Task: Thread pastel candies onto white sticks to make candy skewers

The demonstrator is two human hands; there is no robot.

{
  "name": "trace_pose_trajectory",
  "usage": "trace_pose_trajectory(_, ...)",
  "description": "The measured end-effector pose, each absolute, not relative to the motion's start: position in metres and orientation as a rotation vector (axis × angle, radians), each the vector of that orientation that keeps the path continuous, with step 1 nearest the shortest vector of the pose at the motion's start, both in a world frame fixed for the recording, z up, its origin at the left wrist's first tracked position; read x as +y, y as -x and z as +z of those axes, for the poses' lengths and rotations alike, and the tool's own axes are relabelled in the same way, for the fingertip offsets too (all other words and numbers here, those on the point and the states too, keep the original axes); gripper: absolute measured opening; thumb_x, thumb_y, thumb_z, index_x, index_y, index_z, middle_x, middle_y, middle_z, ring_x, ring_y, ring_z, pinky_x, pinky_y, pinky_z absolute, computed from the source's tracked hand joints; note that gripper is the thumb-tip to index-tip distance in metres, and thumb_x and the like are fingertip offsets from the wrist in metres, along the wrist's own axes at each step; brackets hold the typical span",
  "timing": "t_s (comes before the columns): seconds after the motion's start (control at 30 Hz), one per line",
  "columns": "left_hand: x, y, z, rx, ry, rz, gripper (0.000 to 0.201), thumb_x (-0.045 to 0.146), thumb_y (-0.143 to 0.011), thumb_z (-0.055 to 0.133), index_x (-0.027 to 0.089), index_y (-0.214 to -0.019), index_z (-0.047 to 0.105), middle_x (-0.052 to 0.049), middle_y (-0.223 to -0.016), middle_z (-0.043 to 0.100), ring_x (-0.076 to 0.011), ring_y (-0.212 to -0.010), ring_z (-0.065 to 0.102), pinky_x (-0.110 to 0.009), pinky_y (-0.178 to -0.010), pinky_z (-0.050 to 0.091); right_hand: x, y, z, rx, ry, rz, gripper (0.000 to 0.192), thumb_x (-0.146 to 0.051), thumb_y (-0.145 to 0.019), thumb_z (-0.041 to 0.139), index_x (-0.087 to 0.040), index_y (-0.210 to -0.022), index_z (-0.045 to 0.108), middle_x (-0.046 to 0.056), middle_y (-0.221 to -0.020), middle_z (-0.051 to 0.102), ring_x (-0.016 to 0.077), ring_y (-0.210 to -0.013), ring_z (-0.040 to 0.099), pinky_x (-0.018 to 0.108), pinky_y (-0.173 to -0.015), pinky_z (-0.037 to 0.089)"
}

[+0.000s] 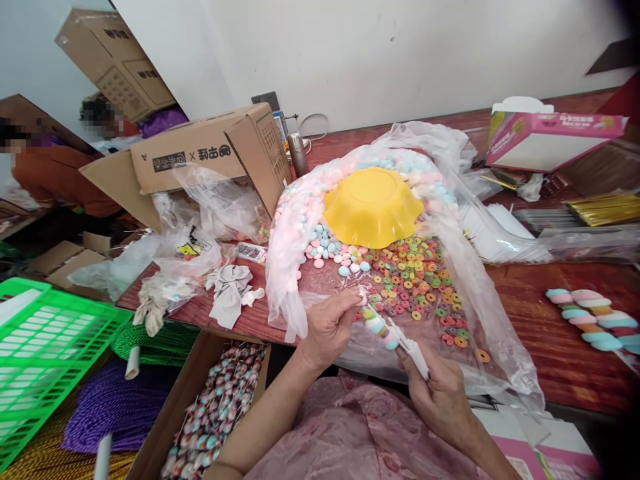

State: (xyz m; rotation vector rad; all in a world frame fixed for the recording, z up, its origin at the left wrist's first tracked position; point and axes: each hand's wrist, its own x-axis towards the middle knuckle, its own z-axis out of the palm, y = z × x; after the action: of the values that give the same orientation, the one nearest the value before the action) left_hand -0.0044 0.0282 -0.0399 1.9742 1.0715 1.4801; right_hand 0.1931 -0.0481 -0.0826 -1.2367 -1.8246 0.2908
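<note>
My left hand (325, 328) is closed in a pinch on a small pink marshmallow (362, 295), close to the tip of a thin white stick. My right hand (440, 387) is shut on a candy skewer (379, 327), threaded with blue, yellow and pink pieces, along with several white sticks (416, 357). Beyond the hands lie loose candy rings (415, 273) in many colours and pastel marshmallows (323, 243) on a clear plastic sheet (480, 320). Over the heap rests an upturned yellow bowl (373, 207) with a wavy rim.
Finished-looking candy skewers (595, 313) lie at right, near white sticks (500, 230). A cardboard box (200, 160) stands at left on the table. Below are a box of skewers (215, 413), purple cord (117, 403) and a green basket (45, 347). Two people sit far left.
</note>
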Motion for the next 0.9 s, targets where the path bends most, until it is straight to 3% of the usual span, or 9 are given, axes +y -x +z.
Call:
trace_pose_trajectory(0.33,0.022,-0.002,-0.051,1.078,-2.269,1.390,0.036,0.007,-0.089,0.053,0.021,-0.118,0.070,-0.011,-0.122,0.072,-0.0219,-0.114,0.068,-0.037,-0.101,0.057,-0.036,-0.181,-0.084,-1.672,1.212,0.363,0.018,-0.011,-0.092,0.048,-0.018,-0.099,0.063,-0.004,-0.062,0.058,0.0113,-0.048,0.053,0.021,-0.048,0.043)
trace_pose_trajectory(0.43,0.023,-0.007,-0.051,1.021,-2.058,1.462,0.042,0.010,-0.090,0.058,0.024,-0.129,0.063,-0.009,-0.124,0.071,-0.0220,-0.112,0.069,-0.036,-0.100,0.057,-0.032,-0.180,-0.085,-1.612,1.201,0.405,0.014,-0.014,-0.093,0.050,-0.019,-0.094,0.063,-0.004,-0.061,0.057,0.0111,-0.049,0.054,0.021,-0.048,0.044)
trace_pose_trajectory(0.57,0.025,-0.011,-0.048,0.913,-1.518,1.528,0.057,0.022,-0.092,0.063,0.030,-0.145,0.045,-0.010,-0.141,0.059,-0.0233,-0.118,0.066,-0.037,-0.095,0.059,-0.030,-0.186,-0.086,-1.532,1.238,0.332,0.010,-0.015,-0.092,0.055,-0.018,-0.093,0.064,-0.004,-0.061,0.057,0.0109,-0.049,0.055,0.021,-0.049,0.045)
trace_pose_trajectory(0.63,0.027,-0.013,-0.046,0.928,-1.352,1.461,0.049,0.030,-0.091,0.065,0.026,-0.139,0.054,-0.011,-0.134,0.065,-0.0239,-0.116,0.067,-0.037,-0.095,0.059,-0.031,-0.189,-0.087,-1.563,1.236,0.306,0.014,-0.013,-0.091,0.054,-0.019,-0.099,0.065,-0.004,-0.063,0.059,0.0112,-0.050,0.055,0.021,-0.049,0.045)
trace_pose_trajectory(0.73,0.029,-0.014,-0.047,1.011,-1.301,1.379,0.031,0.037,-0.088,0.068,0.019,-0.114,0.073,-0.008,-0.107,0.077,-0.0208,-0.097,0.073,-0.031,-0.086,0.061,-0.035,-0.191,-0.090,-1.650,1.200,0.324,0.022,-0.009,-0.090,0.051,-0.019,-0.105,0.064,-0.002,-0.068,0.062,0.0112,-0.052,0.057,0.021,-0.051,0.045)
trace_pose_trajectory(0.9,0.034,-0.013,-0.053,1.034,-1.528,1.383,0.019,0.031,-0.089,0.067,0.019,-0.099,0.078,-0.005,-0.092,0.079,-0.0168,-0.081,0.074,-0.026,-0.076,0.061,-0.041,-0.192,-0.096,-1.636,1.178,0.402,0.018,-0.010,-0.090,0.054,-0.020,-0.100,0.064,-0.005,-0.062,0.056,0.0103,-0.049,0.052,0.021,-0.048,0.040)
